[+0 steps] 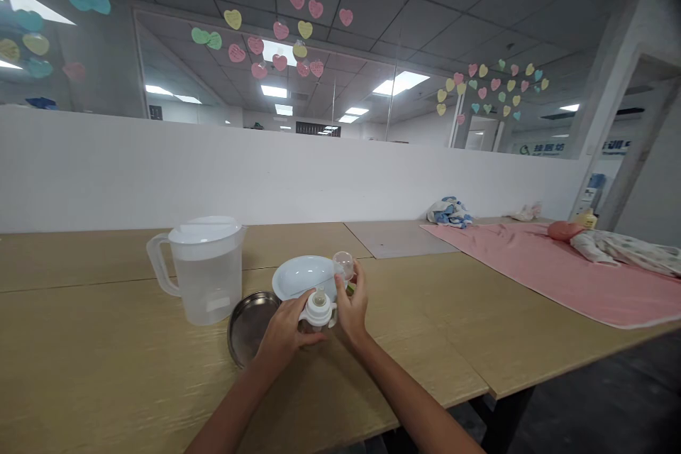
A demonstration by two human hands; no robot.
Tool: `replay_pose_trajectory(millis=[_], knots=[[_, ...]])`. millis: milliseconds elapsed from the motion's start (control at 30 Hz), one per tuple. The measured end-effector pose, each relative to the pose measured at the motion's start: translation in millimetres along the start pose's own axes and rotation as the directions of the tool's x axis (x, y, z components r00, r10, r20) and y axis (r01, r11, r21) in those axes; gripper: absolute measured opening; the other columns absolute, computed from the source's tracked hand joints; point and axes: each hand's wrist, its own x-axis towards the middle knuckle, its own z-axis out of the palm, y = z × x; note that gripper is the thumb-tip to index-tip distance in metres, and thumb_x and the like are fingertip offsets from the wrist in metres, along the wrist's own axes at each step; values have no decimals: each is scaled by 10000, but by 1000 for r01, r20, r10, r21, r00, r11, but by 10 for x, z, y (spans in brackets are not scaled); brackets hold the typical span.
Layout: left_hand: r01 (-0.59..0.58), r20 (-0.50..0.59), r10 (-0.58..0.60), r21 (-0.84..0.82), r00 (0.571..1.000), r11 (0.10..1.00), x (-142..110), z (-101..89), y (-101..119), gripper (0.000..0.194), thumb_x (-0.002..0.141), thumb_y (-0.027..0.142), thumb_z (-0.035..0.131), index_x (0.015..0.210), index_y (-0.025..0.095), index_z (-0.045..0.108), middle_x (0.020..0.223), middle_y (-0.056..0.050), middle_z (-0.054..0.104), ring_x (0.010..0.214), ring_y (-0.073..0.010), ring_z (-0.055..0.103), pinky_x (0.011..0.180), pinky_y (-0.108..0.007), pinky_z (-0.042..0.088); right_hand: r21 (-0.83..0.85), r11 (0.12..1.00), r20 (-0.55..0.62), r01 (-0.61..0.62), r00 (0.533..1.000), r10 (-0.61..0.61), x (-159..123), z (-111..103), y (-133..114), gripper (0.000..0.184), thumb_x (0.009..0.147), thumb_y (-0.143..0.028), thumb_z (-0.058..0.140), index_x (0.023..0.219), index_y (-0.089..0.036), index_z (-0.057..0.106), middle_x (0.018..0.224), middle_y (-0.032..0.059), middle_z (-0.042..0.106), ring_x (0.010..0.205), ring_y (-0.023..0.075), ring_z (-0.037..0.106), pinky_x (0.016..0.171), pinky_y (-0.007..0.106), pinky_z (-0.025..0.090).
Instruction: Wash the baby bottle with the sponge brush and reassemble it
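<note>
In the head view, my left hand (286,330) is closed round a baby bottle (318,310) with a white collar, side handles and a clear teat on top. My right hand (352,305) grips a clear domed bottle cap (343,264), just right of the bottle and a little higher. Behind both hands lies a white oval bowl (301,273), partly covered by them. To the left, a round metal dish (250,330) rests beside my left wrist. Something small and green shows by my right fingers; its kind I cannot make out.
A lidded plastic pitcher (207,269) of clear liquid stands left on the wooden table (106,369). At right, a doll (611,241) lies on a pink cloth (558,269). A crumpled blue-and-white cloth (450,213) sits against the low white wall (266,174).
</note>
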Motion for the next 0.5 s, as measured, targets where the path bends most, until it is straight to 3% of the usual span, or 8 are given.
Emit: replay_pose_trajectory(millis=[167,333,500], knots=[[13,17,-14,16,1000,1000,-3,-6,9,840,630,386,713,1362,243,326,1162,-69,610,1050,-250,558,899,-379,439,-18,999,93,33,995,-31,-10,6,6,398,841,-336,488,1227,-239,497,1198,93,463,964,188,526,871,371,442],[-79,12,79,60,997,995,-5,13,-8,720,671,381,683,1321,268,394,1168,-56,607,1035,-227,564,908,-344,432,17,999,94,-28,995,27,3,18,60,400,830,-286,478,1226,-240,502,1211,89,456,923,179,541,847,358,452],[-90,4,90,77,996,993,-7,21,-18,729,668,387,684,1321,268,385,1201,-47,586,1041,-220,562,910,-338,433,-10,1000,124,-11,992,12,-6,21,69,421,818,-246,464,1238,-244,498,1208,81,473,929,180,538,858,354,434]])
